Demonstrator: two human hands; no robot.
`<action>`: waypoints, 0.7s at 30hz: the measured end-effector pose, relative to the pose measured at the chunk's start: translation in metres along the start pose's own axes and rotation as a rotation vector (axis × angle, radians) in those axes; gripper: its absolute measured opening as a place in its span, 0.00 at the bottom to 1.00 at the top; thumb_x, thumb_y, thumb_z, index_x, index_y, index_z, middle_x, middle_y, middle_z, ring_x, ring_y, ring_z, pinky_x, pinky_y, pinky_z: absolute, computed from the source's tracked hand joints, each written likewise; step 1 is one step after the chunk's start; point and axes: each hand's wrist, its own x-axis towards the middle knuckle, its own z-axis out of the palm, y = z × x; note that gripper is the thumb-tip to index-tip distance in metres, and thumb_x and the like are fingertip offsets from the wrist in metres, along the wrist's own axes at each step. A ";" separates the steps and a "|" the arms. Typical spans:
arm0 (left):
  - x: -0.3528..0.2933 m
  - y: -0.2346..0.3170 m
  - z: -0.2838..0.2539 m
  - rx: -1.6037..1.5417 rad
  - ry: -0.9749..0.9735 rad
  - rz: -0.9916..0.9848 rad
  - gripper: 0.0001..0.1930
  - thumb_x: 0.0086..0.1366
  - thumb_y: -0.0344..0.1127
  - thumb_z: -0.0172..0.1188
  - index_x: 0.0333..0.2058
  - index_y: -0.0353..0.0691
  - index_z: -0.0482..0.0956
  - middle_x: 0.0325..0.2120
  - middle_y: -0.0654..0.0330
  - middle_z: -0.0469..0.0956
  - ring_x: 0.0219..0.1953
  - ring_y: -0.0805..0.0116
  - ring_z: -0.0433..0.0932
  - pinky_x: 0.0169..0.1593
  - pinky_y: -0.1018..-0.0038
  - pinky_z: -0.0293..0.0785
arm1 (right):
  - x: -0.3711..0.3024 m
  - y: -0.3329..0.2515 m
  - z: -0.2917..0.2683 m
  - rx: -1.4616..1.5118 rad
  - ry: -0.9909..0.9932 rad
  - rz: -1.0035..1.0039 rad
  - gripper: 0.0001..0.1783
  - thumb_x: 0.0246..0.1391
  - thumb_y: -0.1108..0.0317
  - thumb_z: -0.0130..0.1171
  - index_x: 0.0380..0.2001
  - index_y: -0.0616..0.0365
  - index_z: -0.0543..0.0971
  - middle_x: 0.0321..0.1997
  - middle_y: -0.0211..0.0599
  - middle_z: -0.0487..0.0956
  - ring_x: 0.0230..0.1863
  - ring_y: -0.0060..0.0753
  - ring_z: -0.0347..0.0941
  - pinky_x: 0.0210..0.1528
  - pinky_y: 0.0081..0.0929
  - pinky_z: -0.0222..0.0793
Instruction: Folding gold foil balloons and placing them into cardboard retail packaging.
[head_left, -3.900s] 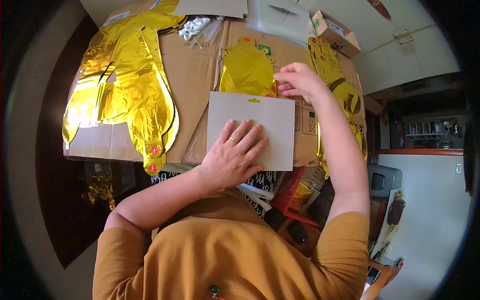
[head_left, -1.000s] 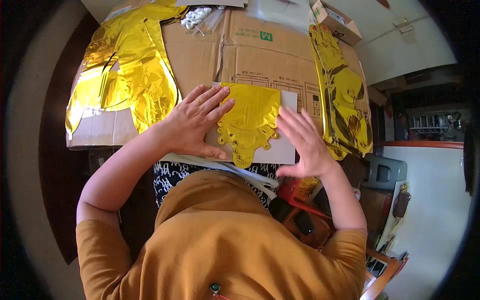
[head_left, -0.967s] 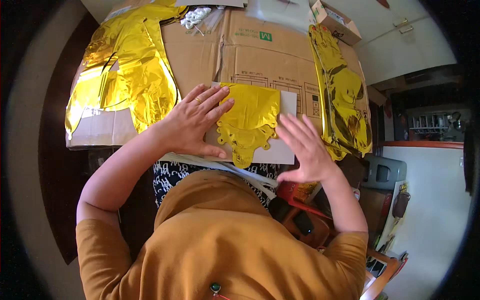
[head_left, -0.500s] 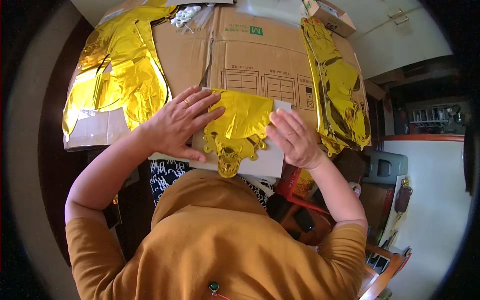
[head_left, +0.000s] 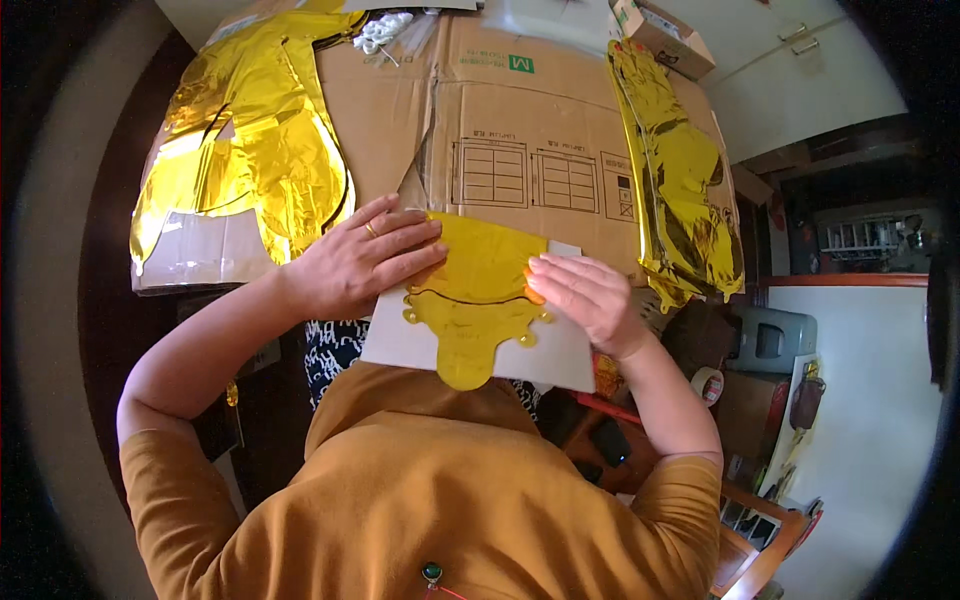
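A folded gold foil balloon (head_left: 485,250) lies over a white card (head_left: 570,350) in front of me. Its scalloped, rounded lower end hangs past the card's near edge. My left hand (head_left: 375,248) grips the left side of foil and card, fingers on top and its thumb out of sight. At the right edge my right hand (head_left: 590,298) pinches the foil, fingers pressed together. Something orange shows at its fingertips; I cannot tell whether it is the thumb or an object. Foil and card tilt toward me.
A large flattened cardboard carton (head_left: 500,110) covers the work surface. Gold foil balloons lie at its left (head_left: 235,130) and its right (head_left: 685,180). White cord (head_left: 382,32) sits at the far edge, and a small open box (head_left: 662,38) at the far right.
Foil and card have come nearer to me and tilted, and the foil looks smoother. My right hand has closed on the right edge. The left thumb has gone out of sight.
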 end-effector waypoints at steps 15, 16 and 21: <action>0.067 -0.013 -0.034 -0.612 0.189 -0.966 0.32 0.63 0.40 0.67 0.62 0.32 0.67 0.46 0.49 0.82 0.43 0.58 0.83 0.48 0.66 0.77 | 0.036 0.099 -0.013 1.385 -0.005 1.242 0.25 0.52 0.74 0.68 0.55 0.64 0.76 0.51 0.41 0.82 0.53 0.34 0.79 0.57 0.35 0.74; 0.065 -0.013 -0.027 -0.376 0.269 -0.861 0.32 0.64 0.41 0.66 0.62 0.33 0.67 0.48 0.48 0.80 0.46 0.55 0.81 0.51 0.63 0.76 | 0.040 0.100 -0.013 1.384 -0.046 1.265 0.25 0.52 0.75 0.67 0.54 0.64 0.77 0.51 0.41 0.82 0.52 0.34 0.79 0.57 0.36 0.75; 0.076 0.016 0.007 -0.064 0.296 -0.520 0.37 0.66 0.51 0.60 0.66 0.34 0.63 0.65 0.45 0.64 0.67 0.46 0.61 0.68 0.53 0.57 | 0.047 0.105 -0.014 1.416 -0.164 1.304 0.24 0.53 0.77 0.65 0.55 0.64 0.76 0.51 0.41 0.81 0.50 0.34 0.80 0.55 0.34 0.76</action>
